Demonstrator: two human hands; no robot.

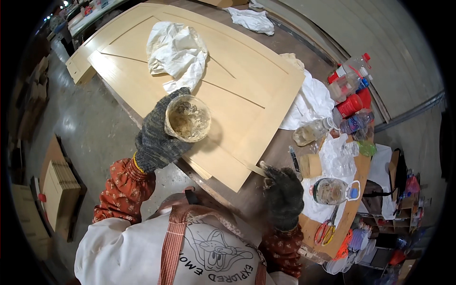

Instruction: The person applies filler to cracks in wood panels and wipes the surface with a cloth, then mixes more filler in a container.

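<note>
My left hand (159, 135), in a dark grey knitted glove, is closed round a clear plastic cup (205, 124) with beige paste smeared inside. The cup is over a large cream panel (247, 61) with grooved lines. To the right, past the panel's near corner, is my right hand (283, 197) in a darker glove. Its fingers are closed on a thin pale strip (256, 168) that reaches toward the panel edge; its exact kind is unclear. A crumpled white cloth (176, 52) lies on the panel beyond the cup.
At the right stand and lie several plastic bottles (311, 132), a big handled bottle (330, 191), a tan block (311, 166) and red-handled scissors (325, 232). White cloth (311, 102) lies beside the panel. Stacked boards (61, 194) rest on the floor at left.
</note>
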